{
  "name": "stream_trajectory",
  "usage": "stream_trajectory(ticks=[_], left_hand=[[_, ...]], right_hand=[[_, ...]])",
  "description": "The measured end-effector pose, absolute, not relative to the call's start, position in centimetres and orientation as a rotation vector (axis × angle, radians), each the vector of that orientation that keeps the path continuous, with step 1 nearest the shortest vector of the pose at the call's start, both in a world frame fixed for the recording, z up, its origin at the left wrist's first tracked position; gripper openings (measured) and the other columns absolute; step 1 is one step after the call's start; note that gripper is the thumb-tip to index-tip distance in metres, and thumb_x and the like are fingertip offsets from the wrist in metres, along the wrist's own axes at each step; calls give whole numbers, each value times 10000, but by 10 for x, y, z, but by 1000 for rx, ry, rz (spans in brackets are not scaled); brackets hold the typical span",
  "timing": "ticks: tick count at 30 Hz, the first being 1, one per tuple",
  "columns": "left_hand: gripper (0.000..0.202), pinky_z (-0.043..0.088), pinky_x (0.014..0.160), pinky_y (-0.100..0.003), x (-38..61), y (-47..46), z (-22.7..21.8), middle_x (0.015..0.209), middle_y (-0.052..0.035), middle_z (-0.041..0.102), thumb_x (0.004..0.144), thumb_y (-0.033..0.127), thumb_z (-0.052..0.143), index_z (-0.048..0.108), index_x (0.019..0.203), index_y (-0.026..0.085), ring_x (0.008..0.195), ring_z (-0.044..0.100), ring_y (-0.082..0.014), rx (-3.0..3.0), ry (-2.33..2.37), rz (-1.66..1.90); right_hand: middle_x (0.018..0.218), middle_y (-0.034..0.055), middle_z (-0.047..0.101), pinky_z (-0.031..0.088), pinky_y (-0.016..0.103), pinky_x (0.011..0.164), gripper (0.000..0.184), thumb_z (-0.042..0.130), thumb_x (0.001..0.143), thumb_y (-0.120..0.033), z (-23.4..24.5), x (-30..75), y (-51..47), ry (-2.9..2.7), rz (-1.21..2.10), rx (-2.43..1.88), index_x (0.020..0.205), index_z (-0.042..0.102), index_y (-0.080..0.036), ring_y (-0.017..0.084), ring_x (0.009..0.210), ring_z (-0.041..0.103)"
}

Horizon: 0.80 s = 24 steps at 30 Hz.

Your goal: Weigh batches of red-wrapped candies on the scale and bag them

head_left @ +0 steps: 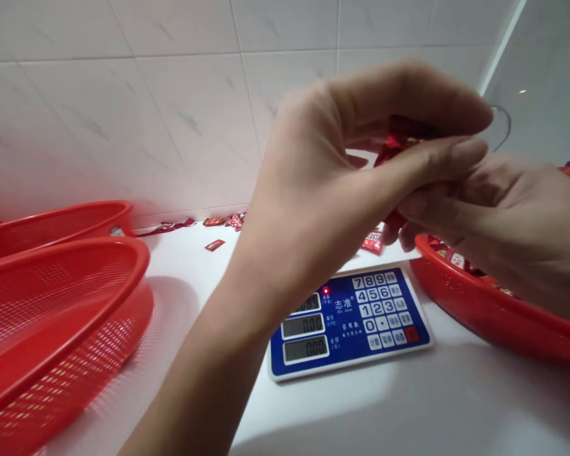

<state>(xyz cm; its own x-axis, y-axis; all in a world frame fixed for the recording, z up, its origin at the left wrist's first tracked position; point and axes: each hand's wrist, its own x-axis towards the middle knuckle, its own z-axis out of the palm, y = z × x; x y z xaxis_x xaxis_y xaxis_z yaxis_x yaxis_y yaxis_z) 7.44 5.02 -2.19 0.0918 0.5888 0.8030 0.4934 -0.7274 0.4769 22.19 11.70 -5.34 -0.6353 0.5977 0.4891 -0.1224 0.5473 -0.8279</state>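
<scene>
My left hand [323, 190] is raised in the middle of the view, its thumb and fingers curled round a bunch of small red wrapped packets [401, 136]. My right hand [508, 234] comes in from the right, fingers closed against the same red packets from below. Both hands hover above a digital scale [356, 323] with a blue keypad panel and three small displays. A red basket [484, 310] holding more red packets sits just under my right hand.
Two red mesh baskets [61, 304] stand at the left on the white counter. A few loose red packets [216, 244] lie along the tiled wall at the back. One more packet [373, 240] lies behind the scale.
</scene>
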Motion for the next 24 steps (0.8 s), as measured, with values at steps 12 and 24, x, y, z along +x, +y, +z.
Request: stream_trajectory(ticks=[12,24], left_hand=[[325,530,781,-332,8,76,-39,1086,-59,735,793,294,762,715,1105,214,963,682,-248,2149,2183,623],[467,476,716,-290,-5,98,-51,1193,-49,696,752,319,703,648,1212,262,983,659,-251,1952,2191,24]], right_hand=[[1083,110,758,553,578,950,649,650,502,-782,-81,342,244,-2549,255,-1421,901,758,-281,408,1029,697],[1320,153,648,437,540,1097,644,401,720,-692,-102,348,243,-2462,-29,-1273,1045,676,-209,349,1233,592]])
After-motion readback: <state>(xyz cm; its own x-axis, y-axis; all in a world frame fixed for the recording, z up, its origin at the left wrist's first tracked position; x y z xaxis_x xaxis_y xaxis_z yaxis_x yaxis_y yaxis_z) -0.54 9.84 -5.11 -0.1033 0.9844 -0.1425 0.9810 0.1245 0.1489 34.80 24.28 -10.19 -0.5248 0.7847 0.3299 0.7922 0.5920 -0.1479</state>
